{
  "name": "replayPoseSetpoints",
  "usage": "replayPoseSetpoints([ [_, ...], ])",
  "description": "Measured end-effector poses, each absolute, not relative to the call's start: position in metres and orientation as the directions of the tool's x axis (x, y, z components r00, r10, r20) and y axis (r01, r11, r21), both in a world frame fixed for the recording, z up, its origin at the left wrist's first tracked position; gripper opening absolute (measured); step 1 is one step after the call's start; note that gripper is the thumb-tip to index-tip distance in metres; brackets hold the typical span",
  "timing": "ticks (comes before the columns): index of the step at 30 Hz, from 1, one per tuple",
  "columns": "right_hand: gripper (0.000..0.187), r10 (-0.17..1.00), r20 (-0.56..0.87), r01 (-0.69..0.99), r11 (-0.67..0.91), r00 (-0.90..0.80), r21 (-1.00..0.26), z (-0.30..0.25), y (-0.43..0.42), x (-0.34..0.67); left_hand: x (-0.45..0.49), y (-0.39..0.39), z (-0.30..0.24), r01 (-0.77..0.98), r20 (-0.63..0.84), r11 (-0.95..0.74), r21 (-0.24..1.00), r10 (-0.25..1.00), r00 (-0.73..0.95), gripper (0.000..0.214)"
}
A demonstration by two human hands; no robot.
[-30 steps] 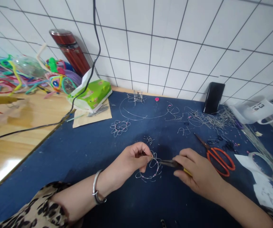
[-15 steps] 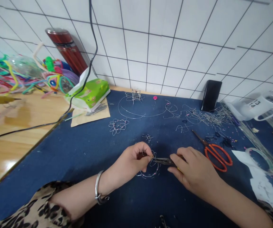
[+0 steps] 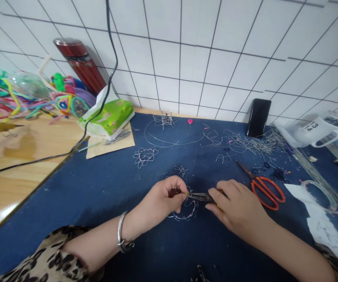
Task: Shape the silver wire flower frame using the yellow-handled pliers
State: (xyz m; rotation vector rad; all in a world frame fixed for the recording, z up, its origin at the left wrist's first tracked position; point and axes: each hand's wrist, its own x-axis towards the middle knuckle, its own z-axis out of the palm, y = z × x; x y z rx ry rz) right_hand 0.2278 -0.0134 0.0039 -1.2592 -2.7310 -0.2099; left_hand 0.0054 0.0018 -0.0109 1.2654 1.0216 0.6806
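My left hand [image 3: 163,199] pinches the top of a looped wire flower with small pink beads [image 3: 185,209] that lies on the blue cloth [image 3: 104,184]. My right hand [image 3: 236,209] is closed round a pair of small pliers [image 3: 200,196]. The pliers' tip touches the wire right beside my left fingertips. A silver bangle sits on my left wrist.
Orange-handled scissors [image 3: 264,187] lie just right of my right hand. More wire flowers [image 3: 144,155] and a heap of cut wire [image 3: 254,145] lie further back. A black phone [image 3: 257,116] leans on the tiled wall. A green tissue pack [image 3: 110,117], a red flask [image 3: 79,62] and coloured pipe cleaners [image 3: 16,94] are at the left.
My right hand has moved the pliers a little to the left, closer to my left fingertips. The left hand keeps its pinch on the wire flower.
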Motion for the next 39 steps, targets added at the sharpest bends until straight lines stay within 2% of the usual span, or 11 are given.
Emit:
replayPoseSetpoints([
  [12, 0.025, 0.763, 0.211, 0.767, 0.636, -0.611, -0.082, -0.0042, -0.0135, 0.231, 0.0061, 0.0019, -0.0064, 0.103, -0.251, 0.23, 0.968, 0.86, 0.444, 0.003],
  [17, 0.026, 0.796, 0.165, 0.768, 0.605, -0.582, -0.21, -0.0046, -0.0137, 0.2297, 0.0056, 0.0017, -0.0068, 0.088, -0.243, 0.228, 0.97, 0.859, 0.45, 0.005],
  [22, 0.026, 0.812, 0.134, 0.768, 0.581, -0.568, -0.27, -0.0056, -0.0136, 0.2303, 0.0059, 0.002, -0.0073, 0.073, -0.243, 0.236, 0.969, 0.859, 0.45, 0.006],
  [32, 0.026, 0.812, 0.09, 0.761, 0.573, -0.576, -0.303, -0.005, -0.0135, 0.2327, 0.0047, 0.0016, -0.0094, 0.072, -0.243, 0.237, 0.969, 0.852, 0.464, 0.01],
  [39, 0.026, 0.766, 0.161, 0.737, 0.643, -0.622, -0.207, 0.0006, -0.0084, 0.2364, 0.0046, 0.0019, -0.0086, 0.071, -0.238, 0.232, 0.97, 0.859, 0.453, 0.013],
])
